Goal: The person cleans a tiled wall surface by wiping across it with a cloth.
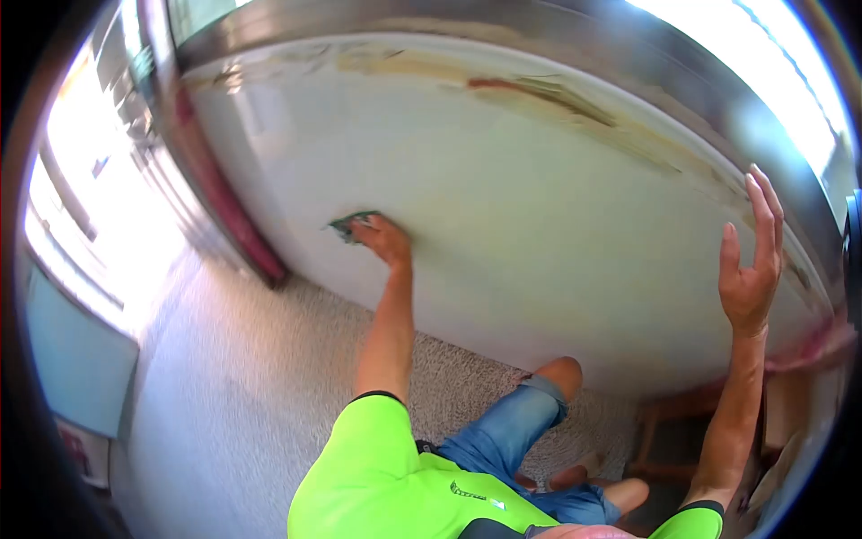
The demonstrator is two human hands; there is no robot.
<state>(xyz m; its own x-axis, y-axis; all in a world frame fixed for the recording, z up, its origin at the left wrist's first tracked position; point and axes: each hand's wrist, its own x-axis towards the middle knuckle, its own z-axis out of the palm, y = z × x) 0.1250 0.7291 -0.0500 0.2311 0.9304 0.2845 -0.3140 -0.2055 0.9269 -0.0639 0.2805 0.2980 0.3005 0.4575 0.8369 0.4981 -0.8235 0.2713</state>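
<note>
My left hand [384, 241] presses a small dark green cloth [344, 226] against a large white panel [503, 234], left of the panel's middle. The fingers cover part of the cloth, and its ragged edge sticks out to the left. Far to the right, my right hand [752, 278] is raised with its fingers stretched out and the thumb apart, holding nothing. It is in front of the panel's right end, close to the metal frame; I cannot tell whether it touches. Brown and yellowish stains [557, 99] streak the panel's upper edge.
A metal frame [503, 31] curves along the panel's top. A reddish post [224, 198] borders its left side. My bent knee [561, 375] is close to the panel's lower edge, above a speckled floor [242, 395]. Wooden furniture [660, 431] stands at lower right, and a pale blue box-like thing [76, 346] at left.
</note>
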